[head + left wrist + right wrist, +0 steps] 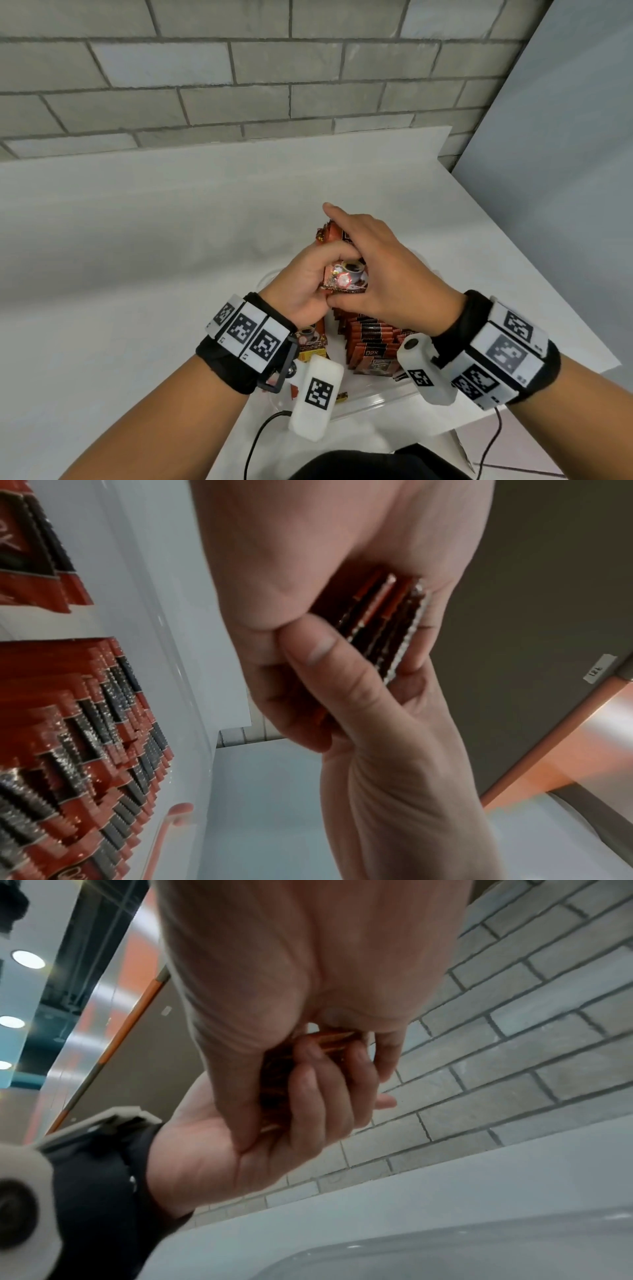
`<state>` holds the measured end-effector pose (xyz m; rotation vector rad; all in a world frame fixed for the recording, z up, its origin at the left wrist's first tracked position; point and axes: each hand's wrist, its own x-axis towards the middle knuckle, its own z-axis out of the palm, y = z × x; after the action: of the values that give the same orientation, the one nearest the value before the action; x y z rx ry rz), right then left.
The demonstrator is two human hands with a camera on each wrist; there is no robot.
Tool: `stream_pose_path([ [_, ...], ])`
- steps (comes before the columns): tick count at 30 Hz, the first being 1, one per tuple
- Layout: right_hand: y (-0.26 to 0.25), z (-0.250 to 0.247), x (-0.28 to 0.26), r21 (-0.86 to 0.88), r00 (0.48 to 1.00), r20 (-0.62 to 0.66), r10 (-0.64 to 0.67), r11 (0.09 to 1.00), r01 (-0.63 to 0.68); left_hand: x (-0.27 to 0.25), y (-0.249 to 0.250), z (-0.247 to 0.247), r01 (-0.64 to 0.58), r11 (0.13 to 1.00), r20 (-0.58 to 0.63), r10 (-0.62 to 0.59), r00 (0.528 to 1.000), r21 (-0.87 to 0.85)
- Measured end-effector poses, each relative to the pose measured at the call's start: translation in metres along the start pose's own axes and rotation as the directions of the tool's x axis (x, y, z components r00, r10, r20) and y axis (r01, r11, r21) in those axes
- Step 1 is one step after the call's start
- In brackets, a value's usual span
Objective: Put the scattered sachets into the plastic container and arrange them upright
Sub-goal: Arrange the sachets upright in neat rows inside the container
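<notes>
Above the plastic container (pixel 373 399), I hold a small stack of sachets (pixel 346 275), my left hand (pixel 305 284) curled round its near end and my right hand (pixel 387 274) pinching the far side, forefinger straight. They feel likely light, thin and slippery, apt to fan apart; I judge gripping across the flat faces safest. More sachets stand upright in rows (pixel 373 337) below.

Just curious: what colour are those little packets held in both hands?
Reddish-orange and dark brown, with a coffee-cup picture; the sachets show best in the head view.
</notes>
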<state>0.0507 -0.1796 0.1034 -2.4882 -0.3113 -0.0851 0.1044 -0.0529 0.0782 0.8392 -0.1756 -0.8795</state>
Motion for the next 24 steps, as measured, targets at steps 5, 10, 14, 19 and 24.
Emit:
stream_pose_path([
  [5, 0.001, -0.004, -0.001, 0.112, 0.998, 0.011, 0.056, 0.992, -0.056, 0.000, 0.002, -0.001, 0.042, 0.996, -0.027, -0.044, 0.999, -0.082],
  [10, 0.005, -0.003, -0.001, 0.085, 0.998, -0.009, 0.062, 0.994, -0.061, 0.003, 0.001, -0.002, 0.042, 0.999, -0.047, -0.042, 0.998, -0.016],
  [14, 0.010, 0.002, 0.000, 0.063, 0.997, -0.028, 0.068, 0.996, -0.066, 0.005, -0.002, -0.010, 0.061, 0.998, 0.024, -0.061, 0.998, 0.009],
  [19, 0.012, 0.005, 0.001, 0.032, 0.994, 0.027, 0.103, 0.994, -0.104, 0.009, -0.007, -0.018, 0.081, 0.997, 0.015, -0.081, 0.997, -0.001],
  [24, 0.017, -0.009, -0.005, 0.186, 0.971, -0.109, 0.213, 0.964, -0.191, 0.006, -0.008, -0.024, 0.049, 0.999, 0.049, -0.048, 0.998, -0.019],
])
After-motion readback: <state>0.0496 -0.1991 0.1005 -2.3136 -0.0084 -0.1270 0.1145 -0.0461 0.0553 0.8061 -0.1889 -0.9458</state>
